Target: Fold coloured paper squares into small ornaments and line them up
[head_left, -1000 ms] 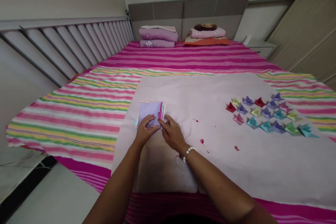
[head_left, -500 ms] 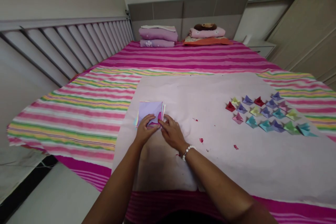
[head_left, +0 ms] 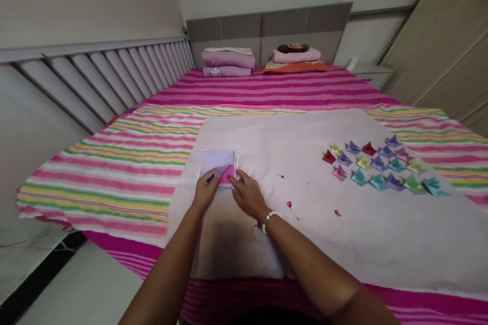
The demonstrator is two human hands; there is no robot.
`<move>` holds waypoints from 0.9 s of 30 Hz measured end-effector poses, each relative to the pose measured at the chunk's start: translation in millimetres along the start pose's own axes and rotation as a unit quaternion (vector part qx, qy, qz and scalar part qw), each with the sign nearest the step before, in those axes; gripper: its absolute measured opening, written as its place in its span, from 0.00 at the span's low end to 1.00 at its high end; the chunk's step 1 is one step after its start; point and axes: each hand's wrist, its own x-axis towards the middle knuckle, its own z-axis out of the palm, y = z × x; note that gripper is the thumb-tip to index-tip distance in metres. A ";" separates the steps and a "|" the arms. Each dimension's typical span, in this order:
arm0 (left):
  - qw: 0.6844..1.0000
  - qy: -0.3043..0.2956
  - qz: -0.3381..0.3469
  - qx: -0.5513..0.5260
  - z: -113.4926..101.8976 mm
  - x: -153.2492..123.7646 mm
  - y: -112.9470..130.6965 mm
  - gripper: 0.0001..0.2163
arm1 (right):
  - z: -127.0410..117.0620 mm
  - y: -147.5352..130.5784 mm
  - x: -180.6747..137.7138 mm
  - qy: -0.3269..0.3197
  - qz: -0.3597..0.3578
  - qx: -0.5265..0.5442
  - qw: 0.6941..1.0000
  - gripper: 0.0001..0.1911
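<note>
A stack of coloured paper squares [head_left: 227, 183] lies on the pale sheet at the left. Its top sheet, a lavender paper square [head_left: 215, 160], is lifted along its near edge, baring magenta paper beneath. My left hand [head_left: 206, 188] pinches that raised edge between thumb and fingers. My right hand [head_left: 247, 192], with a white bead bracelet at the wrist, rests at the stack's right side. Its index finger stretches out onto the magenta paper, and the other fingers are loosely bent with nothing visible in them.
Several folded paper shapes [head_left: 378, 164] in many colours stand in rows on the right of the pale sheet [head_left: 305, 244]. Small red paper scraps [head_left: 288, 204] lie between. Folded bedding [head_left: 229, 59] sits by the headboard, and a slatted rail [head_left: 114, 78] runs along the left.
My left hand has raised the lavender sheet's near edge, so more magenta paper shows. My right hand stays beside the stack. The view has tilted slightly upward.
</note>
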 end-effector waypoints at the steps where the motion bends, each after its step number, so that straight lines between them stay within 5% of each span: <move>1: 1.000 0.016 -0.013 -0.023 -1.8 1.4 5.8 0.08 | 0.2 0.1 0.2 0.000 0.001 0.002 1.000 0.26; 7: 0.971 0.095 -0.095 -0.199 -17.4 2.8 48.7 0.03 | 3.1 2.7 0.2 0.016 0.002 0.051 0.999 0.27; 14: 0.919 0.075 -0.180 -0.343 -21.4 -25.2 86.9 0.11 | 3.8 6.9 5.5 0.090 0.018 0.183 0.979 0.28; 19: 0.882 0.042 -0.245 -0.400 -14.5 -45.9 94.2 0.11 | -27.1 -2.1 -3.1 0.190 0.083 0.227 0.952 0.20; 22: 0.915 0.015 -0.195 -0.353 -5.8 -56.0 98.1 0.08 | -58.8 -13.6 -18.3 0.226 0.127 0.262 0.930 0.16; 25: 0.979 -0.004 -0.073 -0.188 7.6 -70.4 105.6 0.06 | -87.4 -25.8 -34.8 0.141 0.172 0.469 0.855 0.16; 27: 0.998 -0.041 0.051 0.000 18.2 -82.5 110.4 0.06 | -100.9 -32.6 -44.1 0.064 0.187 0.607 0.770 0.22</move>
